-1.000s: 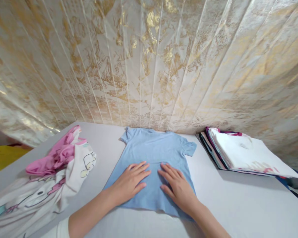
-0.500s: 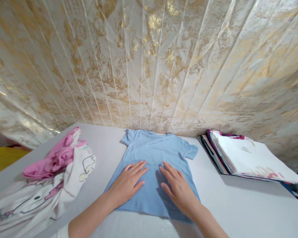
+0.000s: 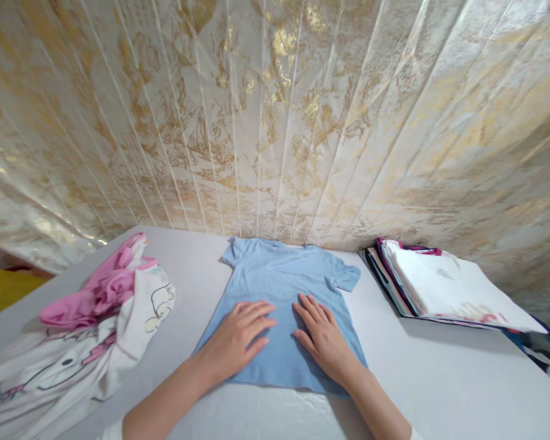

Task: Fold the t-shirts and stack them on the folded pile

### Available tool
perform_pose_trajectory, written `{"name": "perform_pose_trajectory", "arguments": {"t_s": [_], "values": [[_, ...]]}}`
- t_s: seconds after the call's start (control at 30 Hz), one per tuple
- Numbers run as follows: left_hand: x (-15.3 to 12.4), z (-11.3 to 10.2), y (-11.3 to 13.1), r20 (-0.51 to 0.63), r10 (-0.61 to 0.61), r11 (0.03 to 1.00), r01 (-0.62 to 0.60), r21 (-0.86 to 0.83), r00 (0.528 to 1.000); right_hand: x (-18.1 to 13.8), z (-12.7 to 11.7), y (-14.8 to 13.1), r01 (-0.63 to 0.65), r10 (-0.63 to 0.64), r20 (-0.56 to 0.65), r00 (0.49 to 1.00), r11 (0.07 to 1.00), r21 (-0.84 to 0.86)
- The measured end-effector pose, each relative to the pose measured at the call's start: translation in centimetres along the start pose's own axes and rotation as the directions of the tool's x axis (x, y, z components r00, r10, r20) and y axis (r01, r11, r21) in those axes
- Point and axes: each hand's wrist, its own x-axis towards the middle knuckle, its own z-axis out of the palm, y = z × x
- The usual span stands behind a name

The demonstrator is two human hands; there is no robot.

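Note:
A small light blue T-shirt [image 3: 284,278] lies spread flat on the white table [image 3: 440,379], its collar toward the wall. My left hand [image 3: 236,339] rests flat on the shirt's lower left part, fingers stretched out. Beside it, my right hand [image 3: 323,342] presses flat on the lower right part, fingers spread. Neither hand holds anything.
A loose heap of pink and white printed clothes [image 3: 96,324] lies at the left. A stack of folded garments [image 3: 444,287] with a white one on top sits at the right. A gold-and-white patterned wall [image 3: 275,122] rises behind the table.
Both hands stay flat on the shirt; they have shifted slightly along the fabric. The view has moved a little.

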Motion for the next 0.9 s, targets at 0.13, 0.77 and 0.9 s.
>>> {"name": "perform_pose_trajectory", "arguments": {"t_s": [0.13,0.77,0.9], "values": [[-0.3,0.6,3.8,0.088,0.092,0.975,-0.072,-0.209,0.992,0.0,0.1,-0.3,0.05,-0.05,-0.03,0.998,0.999,0.015],[1.0,2.8,3.7,0.079,0.046,0.981,-0.031,-0.191,0.996,1.2,0.0,-0.9,-0.005,0.004,-0.095,0.995,1.0,-0.011],[0.7,2.5,3.7,0.075,0.011,0.98,0.004,-0.2,0.997,1.0,0.4,-1.2,-0.039,0.037,-0.128,0.991,0.999,-0.019]]}}
